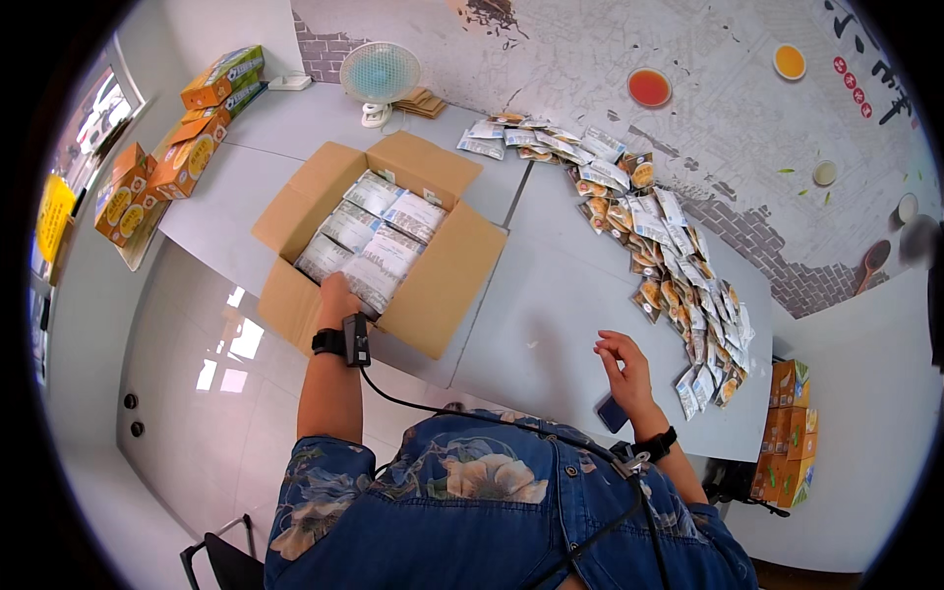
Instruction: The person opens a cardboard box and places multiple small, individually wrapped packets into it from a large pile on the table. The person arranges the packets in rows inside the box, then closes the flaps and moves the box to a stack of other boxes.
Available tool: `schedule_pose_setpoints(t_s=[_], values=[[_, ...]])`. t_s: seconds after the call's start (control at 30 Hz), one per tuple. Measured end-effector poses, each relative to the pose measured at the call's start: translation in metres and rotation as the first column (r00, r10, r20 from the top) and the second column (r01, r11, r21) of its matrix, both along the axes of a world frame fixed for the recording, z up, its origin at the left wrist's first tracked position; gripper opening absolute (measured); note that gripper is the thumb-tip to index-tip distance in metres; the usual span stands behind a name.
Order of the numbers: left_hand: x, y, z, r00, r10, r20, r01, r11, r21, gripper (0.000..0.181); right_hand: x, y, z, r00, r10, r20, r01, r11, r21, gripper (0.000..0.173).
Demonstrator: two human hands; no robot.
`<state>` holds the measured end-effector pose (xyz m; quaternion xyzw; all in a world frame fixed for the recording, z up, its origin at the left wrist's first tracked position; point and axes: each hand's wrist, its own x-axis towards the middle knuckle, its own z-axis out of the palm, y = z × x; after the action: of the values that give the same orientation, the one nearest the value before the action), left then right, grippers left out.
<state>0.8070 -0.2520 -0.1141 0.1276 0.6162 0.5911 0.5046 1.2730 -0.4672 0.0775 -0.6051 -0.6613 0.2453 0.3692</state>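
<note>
An open cardboard box (446, 291) stands on the grey table with its flaps folded outward. Inside it, white printed packets (376, 269) lie in rows. My left hand (338, 295) reaches over the box's near edge at the front corner, against the packets there; its fingertips are partly hidden, so a hold on a packet cannot be made out. Over the table to the right, my right hand (625, 369) is empty, with its fingers loosely bent and apart. Close to its wrist lies a dark phone-like object (612, 414). Farther right, many flat sachets (664, 243) form a long curved pile.
A small fan (380, 74) stands at the back beside flat brown cardboard pieces (420, 102). Orange printed cartons (184, 158) occupy the far left end. More cartons (793, 435) are stacked beyond the table's right edge. A black cable (442, 408) runs from my left wrist across my front.
</note>
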Motion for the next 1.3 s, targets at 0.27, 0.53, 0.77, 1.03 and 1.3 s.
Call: schedule_pose_setpoints(t_s=[0.27,0.53,0.77,1.03,1.3], values=[[0.0,0.012,-0.01,0.979,0.195,-0.056,-0.2,0.974,-0.102,0.028,0.0,0.005,-0.004,1.0,0.017,-0.018,-0.016,1.0,0.01,0.011],[0.002,-0.033,0.024,0.219,-0.164,-0.962,0.535,0.845,-0.022,0.047,0.033,-0.014,-0.022,0.994,-0.099,-0.039,0.102,0.991,0.084,0.01],[0.011,-0.036,0.047,0.336,-0.412,-0.847,0.584,0.797,-0.156,0.051,0.064,-0.021,-0.026,0.977,-0.181,-0.11,0.188,0.98,0.058,0.012],[0.134,-0.018,0.12,0.884,-0.354,0.306,0.281,0.925,0.256,0.032,0.114,-0.044,-0.055,0.803,-0.378,-0.461,0.36,0.924,-0.13,0.013],[0.217,-0.046,0.123,0.617,-0.62,0.484,0.566,0.778,0.274,0.024,0.217,-0.057,-0.078,0.243,-0.569,-0.786,0.562,0.743,-0.364,0.014]])
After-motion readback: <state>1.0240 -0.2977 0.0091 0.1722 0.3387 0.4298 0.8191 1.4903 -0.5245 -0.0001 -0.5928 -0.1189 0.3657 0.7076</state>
